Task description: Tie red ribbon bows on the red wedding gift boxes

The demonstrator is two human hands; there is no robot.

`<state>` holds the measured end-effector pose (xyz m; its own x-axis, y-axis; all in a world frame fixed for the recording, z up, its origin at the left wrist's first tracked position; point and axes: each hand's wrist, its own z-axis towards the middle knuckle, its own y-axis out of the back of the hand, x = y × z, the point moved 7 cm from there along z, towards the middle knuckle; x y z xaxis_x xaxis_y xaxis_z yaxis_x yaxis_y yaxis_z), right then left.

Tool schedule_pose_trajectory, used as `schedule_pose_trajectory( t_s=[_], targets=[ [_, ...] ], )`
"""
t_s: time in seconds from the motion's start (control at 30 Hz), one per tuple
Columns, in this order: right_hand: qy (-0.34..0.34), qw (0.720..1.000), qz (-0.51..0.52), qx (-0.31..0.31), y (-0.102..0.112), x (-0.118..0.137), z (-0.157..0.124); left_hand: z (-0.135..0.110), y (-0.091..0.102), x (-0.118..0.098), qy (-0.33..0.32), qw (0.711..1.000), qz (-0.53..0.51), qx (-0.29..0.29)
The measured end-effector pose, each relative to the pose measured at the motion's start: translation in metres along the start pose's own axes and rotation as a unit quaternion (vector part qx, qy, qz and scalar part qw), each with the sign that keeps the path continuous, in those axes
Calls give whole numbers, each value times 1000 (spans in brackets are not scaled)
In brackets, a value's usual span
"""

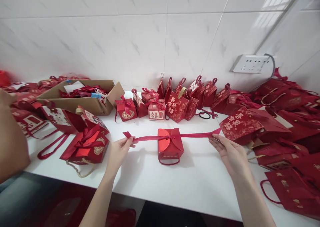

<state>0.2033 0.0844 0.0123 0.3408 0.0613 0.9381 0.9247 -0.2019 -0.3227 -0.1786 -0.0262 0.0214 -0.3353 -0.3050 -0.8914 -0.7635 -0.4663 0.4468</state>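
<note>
A small red gift box [170, 147] with rounded top flaps sits on the white table [155, 183] in front of me. Over its top runs a dark red ribbon [197, 135], crossed or knotted at the middle and drawn out almost straight to both sides. My left hand [122, 147] pinches the ribbon near its left end, with a short tail sticking out past the fingers. On the other side my right hand [226, 148] pinches the ribbon near its right end. Below the box's front hangs a dark red cord handle [170, 162], resting on the table.
Finished-looking red boxes [156, 110] and pointed boxes [210, 92] stand along the tiled wall. An open cardboard box [75, 103] holds red pieces. Larger red boxes [85, 145] lie at left, a heap of red bags [292, 120] at right. Another person's arm [12, 143] enters at left.
</note>
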Motion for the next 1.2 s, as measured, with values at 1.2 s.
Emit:
schedule_pose_trajectory(
  t_s=[1.2],
  targets=[
    [-3, 910, -359, 209, -81, -43, -45, 6, -114, -42, -49, 922, -221, 313]
  ],
)
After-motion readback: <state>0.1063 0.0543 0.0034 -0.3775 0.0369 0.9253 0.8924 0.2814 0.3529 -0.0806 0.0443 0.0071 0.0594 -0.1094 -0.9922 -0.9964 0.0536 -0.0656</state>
